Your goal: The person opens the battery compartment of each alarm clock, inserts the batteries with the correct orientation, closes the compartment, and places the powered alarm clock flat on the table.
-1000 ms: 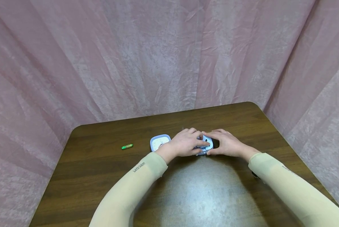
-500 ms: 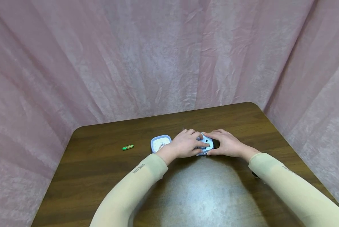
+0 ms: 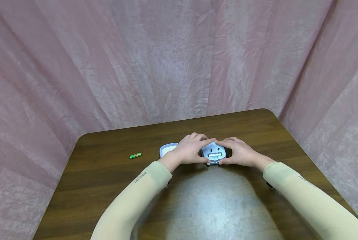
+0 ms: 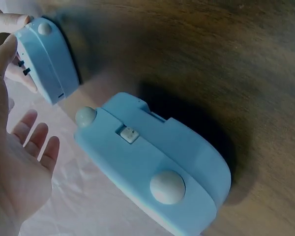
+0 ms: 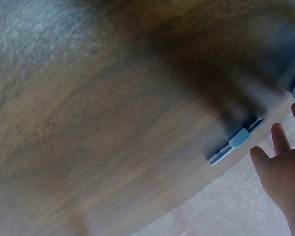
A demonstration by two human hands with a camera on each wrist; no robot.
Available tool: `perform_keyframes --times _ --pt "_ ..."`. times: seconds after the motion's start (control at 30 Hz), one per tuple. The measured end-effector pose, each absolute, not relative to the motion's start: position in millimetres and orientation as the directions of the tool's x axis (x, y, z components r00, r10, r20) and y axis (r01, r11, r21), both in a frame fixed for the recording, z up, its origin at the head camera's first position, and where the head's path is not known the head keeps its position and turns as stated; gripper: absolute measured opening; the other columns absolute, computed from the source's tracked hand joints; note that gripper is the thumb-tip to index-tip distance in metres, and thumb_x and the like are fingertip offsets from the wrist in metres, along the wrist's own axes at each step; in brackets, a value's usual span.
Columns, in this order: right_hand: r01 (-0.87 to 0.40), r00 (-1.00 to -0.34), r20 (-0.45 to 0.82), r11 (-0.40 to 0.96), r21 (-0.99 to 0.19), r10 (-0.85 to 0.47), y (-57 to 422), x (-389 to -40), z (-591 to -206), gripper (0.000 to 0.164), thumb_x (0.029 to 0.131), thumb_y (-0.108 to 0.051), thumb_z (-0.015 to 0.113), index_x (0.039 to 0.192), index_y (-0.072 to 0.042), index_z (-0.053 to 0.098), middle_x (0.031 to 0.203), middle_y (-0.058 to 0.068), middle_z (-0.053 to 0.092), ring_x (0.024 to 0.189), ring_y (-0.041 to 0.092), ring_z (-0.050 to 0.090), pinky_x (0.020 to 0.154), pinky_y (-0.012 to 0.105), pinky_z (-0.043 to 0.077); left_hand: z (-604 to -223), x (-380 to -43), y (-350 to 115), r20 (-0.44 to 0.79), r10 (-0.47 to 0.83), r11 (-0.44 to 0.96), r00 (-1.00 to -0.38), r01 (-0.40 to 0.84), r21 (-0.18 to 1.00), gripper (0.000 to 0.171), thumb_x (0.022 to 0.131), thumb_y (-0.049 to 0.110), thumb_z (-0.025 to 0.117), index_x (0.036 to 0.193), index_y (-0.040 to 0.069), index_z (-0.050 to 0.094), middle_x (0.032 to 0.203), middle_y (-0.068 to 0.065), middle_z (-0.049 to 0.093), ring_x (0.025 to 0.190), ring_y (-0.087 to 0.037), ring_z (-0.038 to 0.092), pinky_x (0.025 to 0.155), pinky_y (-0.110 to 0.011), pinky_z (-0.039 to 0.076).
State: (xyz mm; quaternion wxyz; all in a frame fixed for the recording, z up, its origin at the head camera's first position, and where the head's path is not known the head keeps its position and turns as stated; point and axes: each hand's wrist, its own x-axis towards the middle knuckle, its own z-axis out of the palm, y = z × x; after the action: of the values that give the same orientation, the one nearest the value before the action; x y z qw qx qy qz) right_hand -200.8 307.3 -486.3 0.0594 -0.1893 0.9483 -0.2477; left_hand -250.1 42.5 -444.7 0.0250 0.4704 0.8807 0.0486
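Note:
A light-blue alarm clock (image 3: 211, 146) lies face down with its battery compartment (image 3: 215, 155) uncovered; a pale, silvery bar shows inside. My left hand (image 3: 192, 150) holds its left side between thumb and index finger, the other fingers spread behind. From the right, my right hand (image 3: 239, 151) grips the opposite side with thumb and fingers. In the left wrist view the held clock (image 4: 49, 59) shows its edge and a white foot. A slim blue battery cover (image 5: 238, 139) lies on the table beside the right hand, hidden in the head view.
A second light-blue clock (image 3: 168, 148) lies face up beside my left wrist, its white feet and small side switch facing the left wrist camera. Farther left lies a green battery (image 3: 135, 155). The brown wooden table (image 3: 107, 186) ends at pink curtains (image 3: 167, 66).
My left hand has drawn its index finger off the battery compartment and moved to the clock's left rim, uncovering the back. The right hand has stayed on the right side.

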Motion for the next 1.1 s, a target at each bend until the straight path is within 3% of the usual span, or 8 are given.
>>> perform_keyframes --times 0.23,0.5,1.1 --pt "-0.319 -0.924 -0.03 0.81 -0.492 -0.382 307 -200 -486 0.091 0.082 -0.06 0.08 0.158 -0.03 0.041 0.154 -0.002 0.049 0.144 0.03 0.034 0.109 0.066 0.028 -448 -252 41 -0.055 0.779 0.624 -0.625 0.763 0.17 0.102 0.083 0.072 0.07 0.164 0.029 0.025 0.154 0.002 0.043 0.14 -0.022 0.037 0.112 -0.042 0.033" --pt "-0.312 -0.925 -0.034 0.809 -0.499 -0.378 307 -198 -486 0.092 0.081 -0.061 0.08 0.159 -0.032 0.039 0.154 0.002 0.048 0.143 0.03 0.035 0.107 0.066 0.031 -455 -251 43 -0.153 0.72 0.692 -0.677 0.68 0.243 0.106 0.082 0.076 0.068 0.165 0.027 0.022 0.159 -0.003 0.041 0.145 -0.028 0.033 0.116 -0.047 0.029" --pt "-0.312 -0.925 -0.031 0.806 -0.503 -0.378 307 -199 -485 0.091 0.082 -0.059 0.081 0.159 -0.033 0.04 0.154 0.001 0.048 0.143 0.029 0.035 0.107 0.065 0.032 -462 -249 46 -0.158 0.695 0.713 -0.701 0.645 0.275 0.096 0.085 0.073 0.067 0.163 0.031 0.03 0.153 -0.001 0.05 0.136 -0.027 0.044 0.111 -0.046 0.035"
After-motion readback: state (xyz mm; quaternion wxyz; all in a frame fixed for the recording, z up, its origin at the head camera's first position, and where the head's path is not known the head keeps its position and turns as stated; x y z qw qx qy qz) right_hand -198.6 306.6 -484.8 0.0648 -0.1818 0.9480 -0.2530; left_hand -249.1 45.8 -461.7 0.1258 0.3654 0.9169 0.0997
